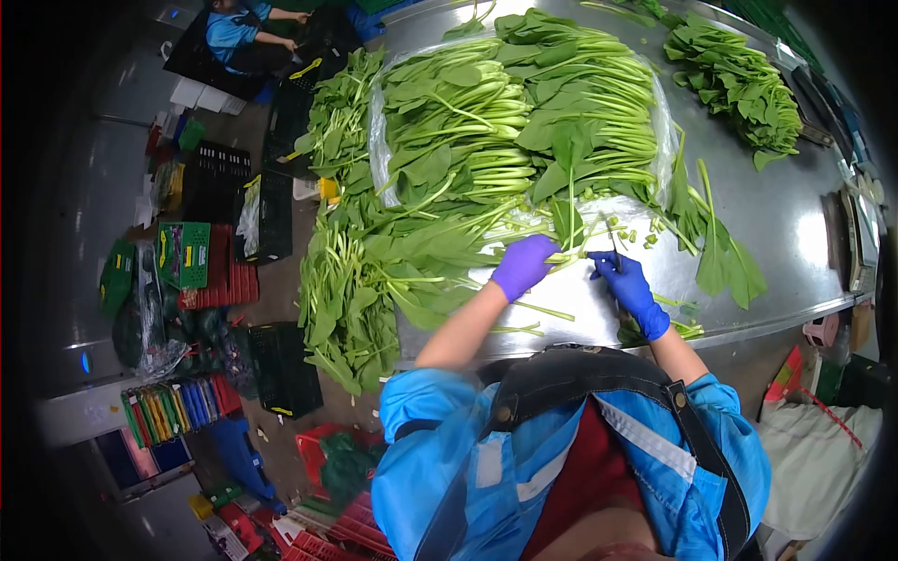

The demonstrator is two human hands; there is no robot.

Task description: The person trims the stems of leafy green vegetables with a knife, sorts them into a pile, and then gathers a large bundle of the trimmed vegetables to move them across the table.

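My left hand [524, 266], in a purple glove, is closed around the stems of leafy greens [559, 258] above the metal table. Their cut ends point towards my right hand [632, 292], which wears a blue glove. Its fingers are wrapped round a small knife [615, 241], of which only a thin dark part shows. Short cut stem pieces [629, 235] lie scattered just beyond both hands. Past them, large stacks of leafy greens [589, 103] rest on clear plastic sheeting [665, 140], stems mostly facing right. A few loose stems lie near the table's front edge.
More greens [341, 309] hang over the table's left edge. Another pile [734, 89] sits at the far right of the metal table [748, 224]. Crates [285, 369] stand on the floor at left. A co-worker [238, 37] in blue is at the upper left.
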